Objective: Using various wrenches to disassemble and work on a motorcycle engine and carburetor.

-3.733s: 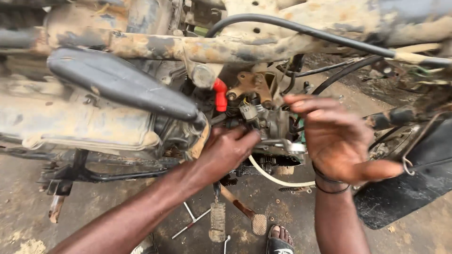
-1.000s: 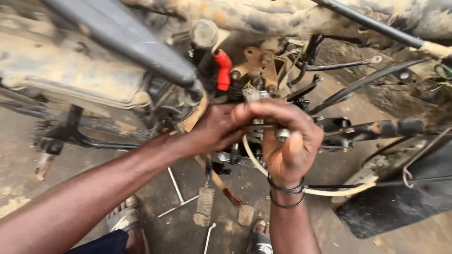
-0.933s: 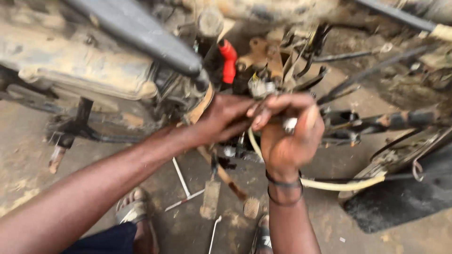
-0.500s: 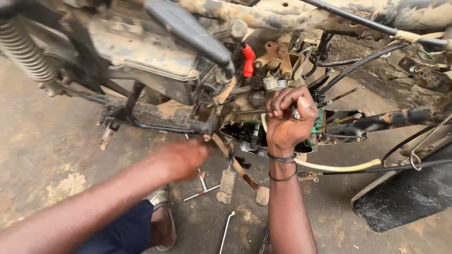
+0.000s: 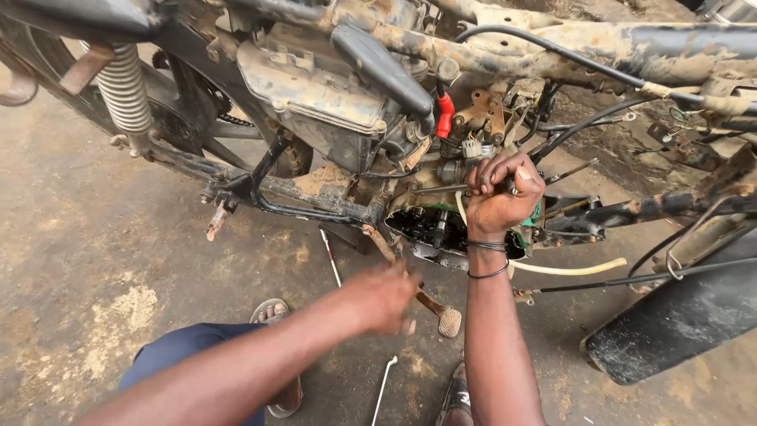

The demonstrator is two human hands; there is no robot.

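While the left hand (image 5: 382,298) hangs blurred and empty above the dirt floor (image 5: 102,260), fingers loosely curled, just above the rusty foot lever (image 5: 430,304), two thin metal rods (image 5: 330,256) lie on the ground beside it. Farther out, the right hand (image 5: 501,196) is clenched in a fist around a small part at the open engine case (image 5: 434,230); what it grips cannot be made out. A cream hose (image 5: 572,270) runs beside the wrist. Beyond sits the red cap (image 5: 445,116) beneath the mud-caked frame tube (image 5: 599,47).
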